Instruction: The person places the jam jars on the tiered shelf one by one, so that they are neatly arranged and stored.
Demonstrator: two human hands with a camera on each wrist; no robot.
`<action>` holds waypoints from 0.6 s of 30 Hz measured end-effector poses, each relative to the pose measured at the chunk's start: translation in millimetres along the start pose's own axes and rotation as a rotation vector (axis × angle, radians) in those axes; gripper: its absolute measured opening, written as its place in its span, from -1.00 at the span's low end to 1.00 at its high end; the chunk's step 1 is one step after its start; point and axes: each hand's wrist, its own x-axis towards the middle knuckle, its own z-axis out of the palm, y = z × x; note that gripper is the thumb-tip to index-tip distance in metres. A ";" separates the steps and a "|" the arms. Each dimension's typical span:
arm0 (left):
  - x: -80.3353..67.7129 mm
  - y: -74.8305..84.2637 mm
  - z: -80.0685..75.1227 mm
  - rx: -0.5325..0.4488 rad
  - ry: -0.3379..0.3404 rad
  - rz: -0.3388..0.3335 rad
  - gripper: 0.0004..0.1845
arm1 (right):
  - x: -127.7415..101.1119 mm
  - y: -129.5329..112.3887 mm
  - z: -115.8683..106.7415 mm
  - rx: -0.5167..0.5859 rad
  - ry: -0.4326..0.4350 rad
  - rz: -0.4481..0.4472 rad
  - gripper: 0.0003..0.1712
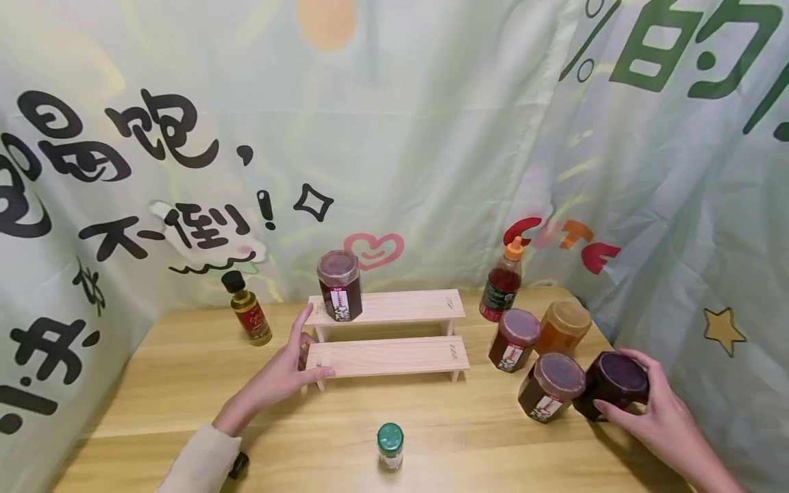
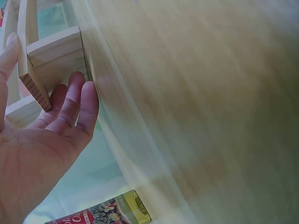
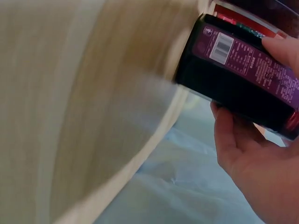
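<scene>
My left hand (image 1: 290, 366) grips the left end of a two-step wooden display rack (image 1: 388, 356), thumb on the lower step and several fingers curled beneath its end in the left wrist view. On the upper step stands a dark jar (image 1: 341, 287) with a white-and-red label. At the right, my right hand (image 1: 662, 411) holds a dark jar (image 3: 233, 79) between thumb and fingers; its purple label with a barcode faces the right wrist camera. Close beside it in the head view stands another dark jar (image 1: 550, 387). A reddish-dark jar (image 1: 514, 340) and an amber jar (image 1: 562, 327) are behind.
An orange-capped sauce bottle (image 1: 501, 284) stands at the back right. Left of the rack is a black-capped oil bottle (image 1: 248, 309). A green-lidded shaker (image 1: 391, 445) sits at the table's front. Printed cloth (image 1: 431, 171) hangs around the wooden table (image 1: 308, 445).
</scene>
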 end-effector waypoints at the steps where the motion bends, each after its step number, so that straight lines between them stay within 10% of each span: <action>1: 1.2 0.6 0.2 0.005 0.000 0.000 0.42 | -0.6 -1.0 -1.3 -0.016 0.010 0.006 0.27; 18: 2.4 1.5 -3.9 0.004 -0.015 -0.005 0.43 | 5.5 -21.4 -14.9 -0.046 0.035 0.120 0.25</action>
